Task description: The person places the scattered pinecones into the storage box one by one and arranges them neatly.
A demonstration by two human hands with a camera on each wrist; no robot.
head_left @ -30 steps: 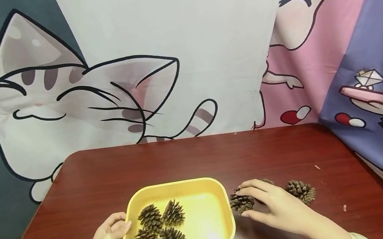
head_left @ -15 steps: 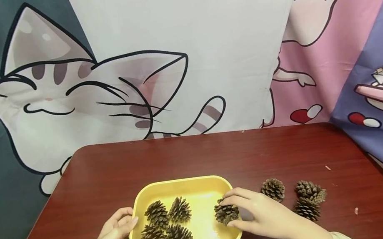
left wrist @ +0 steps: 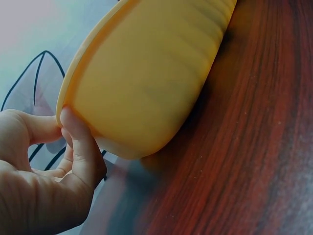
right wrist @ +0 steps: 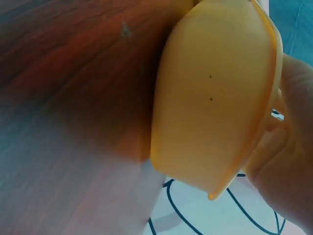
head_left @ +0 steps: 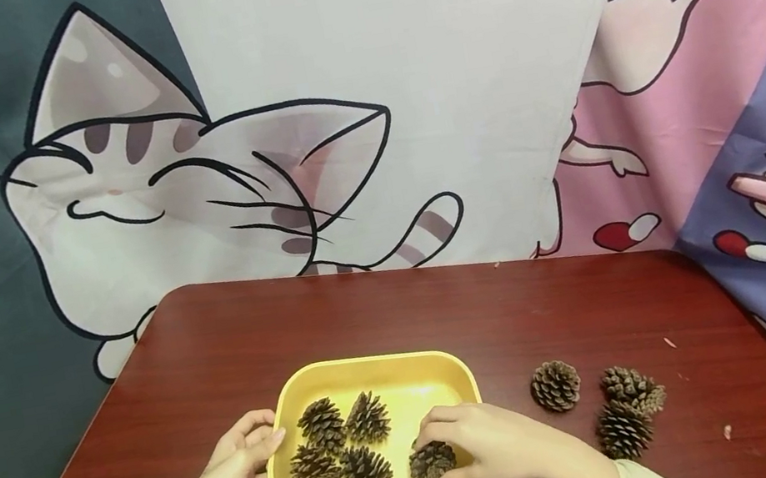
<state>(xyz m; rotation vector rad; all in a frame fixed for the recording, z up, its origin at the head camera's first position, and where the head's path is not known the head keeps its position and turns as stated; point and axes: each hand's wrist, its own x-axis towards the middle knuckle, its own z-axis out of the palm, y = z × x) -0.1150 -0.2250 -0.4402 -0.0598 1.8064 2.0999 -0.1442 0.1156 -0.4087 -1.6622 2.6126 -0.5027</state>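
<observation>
A yellow plastic tray (head_left: 389,366) stands on the table, with several brown pine cones (head_left: 366,473) grouped in its left half. My left hand (head_left: 234,465) pinches the tray's left rim between thumb and fingers; the left wrist view shows this grip on the rim (left wrist: 66,90). My right hand (head_left: 489,445) reaches over the right rim and holds another pine cone (head_left: 432,465) low inside the tray's right half. In the right wrist view the tray's outer wall (right wrist: 210,107) hides the fingertips and that cone.
On the dark red table (head_left: 335,315), a single pine cone (head_left: 555,386) lies right of the tray. Two more, one (head_left: 632,389) behind the other (head_left: 624,429), touch farther right. Small light flakes (head_left: 727,432) lie near the right edge. A printed cat curtain (head_left: 208,192) hangs behind.
My right hand has carried a pine cone from the table beside the tray over the right rim and down into it. The left hand keeps its grip; the whole view has shifted slightly.
</observation>
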